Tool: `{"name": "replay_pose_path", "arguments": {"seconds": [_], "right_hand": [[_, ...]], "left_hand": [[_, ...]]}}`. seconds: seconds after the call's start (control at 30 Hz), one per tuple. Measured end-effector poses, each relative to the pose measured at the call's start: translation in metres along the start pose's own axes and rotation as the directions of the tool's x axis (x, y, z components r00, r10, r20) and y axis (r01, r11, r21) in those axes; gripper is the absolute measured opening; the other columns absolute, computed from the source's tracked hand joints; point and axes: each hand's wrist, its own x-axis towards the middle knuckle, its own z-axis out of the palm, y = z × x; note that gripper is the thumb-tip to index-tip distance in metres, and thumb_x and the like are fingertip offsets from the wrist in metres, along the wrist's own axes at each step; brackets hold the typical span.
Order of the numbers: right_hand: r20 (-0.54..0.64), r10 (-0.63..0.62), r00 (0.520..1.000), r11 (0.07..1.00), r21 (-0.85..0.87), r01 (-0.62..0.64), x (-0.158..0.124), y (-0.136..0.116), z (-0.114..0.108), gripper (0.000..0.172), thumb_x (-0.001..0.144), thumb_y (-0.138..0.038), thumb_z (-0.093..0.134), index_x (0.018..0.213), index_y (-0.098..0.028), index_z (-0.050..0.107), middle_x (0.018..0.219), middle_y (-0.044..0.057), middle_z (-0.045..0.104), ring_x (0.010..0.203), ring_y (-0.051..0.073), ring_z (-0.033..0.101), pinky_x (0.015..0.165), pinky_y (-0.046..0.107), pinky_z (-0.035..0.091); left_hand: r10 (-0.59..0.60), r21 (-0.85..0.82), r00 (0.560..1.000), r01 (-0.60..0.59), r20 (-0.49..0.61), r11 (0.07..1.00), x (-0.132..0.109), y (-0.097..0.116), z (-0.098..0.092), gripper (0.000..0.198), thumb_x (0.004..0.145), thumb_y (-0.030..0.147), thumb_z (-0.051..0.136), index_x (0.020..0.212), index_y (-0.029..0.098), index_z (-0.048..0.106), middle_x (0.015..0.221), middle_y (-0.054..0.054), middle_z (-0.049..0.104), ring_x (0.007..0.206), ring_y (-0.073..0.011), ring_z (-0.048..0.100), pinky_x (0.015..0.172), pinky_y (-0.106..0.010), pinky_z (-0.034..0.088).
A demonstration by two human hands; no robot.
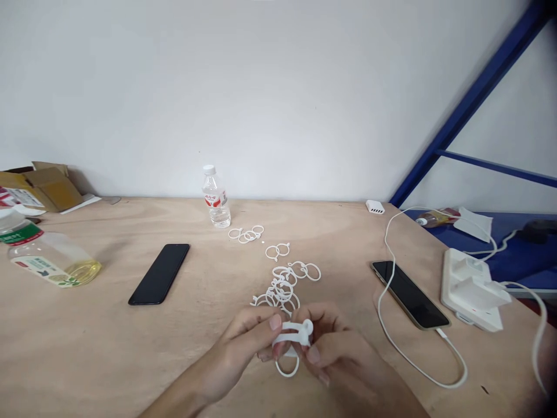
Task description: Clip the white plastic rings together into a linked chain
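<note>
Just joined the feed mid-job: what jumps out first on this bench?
Both hands meet at the near edge, the left hand and right hand together pinching a white plastic ring. Just beyond them a loose pile of white rings trails toward a water bottle by the wall. A black phone lies left; a charging phone lies right.

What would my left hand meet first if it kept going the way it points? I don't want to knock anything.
Probably the right hand: the left hand points at it across their shared white ring.
</note>
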Motion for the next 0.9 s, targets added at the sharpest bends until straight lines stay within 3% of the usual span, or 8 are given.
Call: {"name": "replay_pose_path", "arguments": {"seconds": [0.2,0.27,0.37,0.4,0.47,0.53,0.7,0.9], "right_hand": [[-0.095,-0.212,0.973,0.975,0.048,0.217,0.007,0.003,0.011,0.009,0.054,-0.017,0.062,0.056,-0.017,0.054,0.053,-0.005,0.039,0.049,0.008,0.03,0.048,0.021,0.027],[-0.122,-0.217,0.968,0.976,-0.034,0.215,0.013,0.005,0.005,0.009,0.059,-0.023,0.062,0.061,-0.018,0.055,0.055,-0.005,0.042,0.048,0.008,0.028,0.045,0.022,0.023],[-0.194,-0.251,0.948,0.914,-0.369,0.166,0.017,0.009,-0.007,0.013,0.071,-0.028,0.059,0.066,-0.017,0.055,0.06,-0.003,0.046,0.053,0.009,0.036,0.049,0.023,0.028],[-0.211,-0.288,0.934,0.843,-0.518,0.142,0.017,0.011,-0.011,0.014,0.075,-0.027,0.057,0.065,-0.017,0.055,0.06,-0.003,0.047,0.055,0.01,0.039,0.052,0.023,0.03],[-0.2,-0.357,0.913,0.641,-0.763,0.083,0.015,0.015,-0.016,0.015,0.079,-0.023,0.055,0.065,-0.017,0.058,0.063,-0.002,0.05,0.059,0.011,0.043,0.056,0.024,0.033],[-0.144,-0.385,0.912,0.453,-0.89,0.051,0.013,0.021,-0.018,0.014,0.08,-0.019,0.053,0.072,-0.017,0.065,0.069,0.0,0.055,0.06,0.012,0.046,0.056,0.024,0.035],[-0.055,-0.422,0.905,0.3,-0.951,0.082,0.007,0.03,-0.023,0.026,0.084,-0.016,0.05,0.103,-0.02,0.067,0.098,0.004,0.065,0.062,0.011,0.054,0.059,0.025,0.043],[-0.025,-0.522,0.852,0.276,-0.951,0.141,-0.003,0.026,-0.024,0.028,0.085,-0.015,0.05,0.106,-0.022,0.067,0.103,0.007,0.066,0.075,0.015,0.062,0.061,0.025,0.048]], "left_hand": [[-0.057,-0.478,0.951,-0.101,-0.305,0.873,0.01,-0.011,0.015,0.04,0.078,0.035,0.06,0.05,0.018,0.038,0.053,0.004,0.03,0.054,-0.0097,0.033,0.059,-0.026,0.035],[-0.03,-0.345,0.94,-0.095,-0.341,0.934,0.021,-0.015,0.006,0.04,0.08,0.039,0.057,0.05,0.018,0.041,0.053,0.003,0.034,0.053,-0.0102,0.035,0.058,-0.026,0.037],[0.12,0.247,0.933,-0.035,-0.34,0.968,0.044,-0.017,-0.025,0.03,0.081,0.041,0.055,0.065,0.016,0.057,0.06,0.0,0.05,0.056,-0.0125,0.044,0.058,-0.027,0.039],[0.219,0.5,0.919,-0.029,-0.327,0.866,0.054,-0.016,-0.038,0.023,0.082,0.037,0.055,0.074,0.015,0.061,0.07,-0.002,0.058,0.062,-0.014,0.049,0.063,-0.028,0.042],[0.405,0.883,0.892,-0.012,-0.203,0.469,0.076,-0.015,-0.065,0.02,0.081,0.022,0.052,0.097,0.017,0.064,0.095,-0.005,0.065,0.078,-0.0176,0.056,0.074,-0.031,0.045],[0.37,1.0,0.929,0.007,-0.018,0.03,0.097,-0.014,-0.087,0.035,0.079,0.011,0.048,0.112,0.017,0.059,0.114,-0.008,0.061,0.101,-0.0216,0.055,0.089,-0.035,0.044],[0.267,0.989,0.962,-0.022,0.06,-0.145,0.131,-0.005,-0.106,0.016,0.079,0.014,0.052,0.085,0.018,0.066,0.101,-0.009,0.065,0.102,-0.0248,0.054,0.094,-0.039,0.042],[0.323,0.978,0.945,0.111,-0.049,-0.176,0.156,-0.006,-0.079,0.024,0.086,0.022,0.044,0.088,0.016,0.067,0.094,-0.011,0.069,0.098,-0.0274,0.057,0.087,-0.039,0.043]]}}
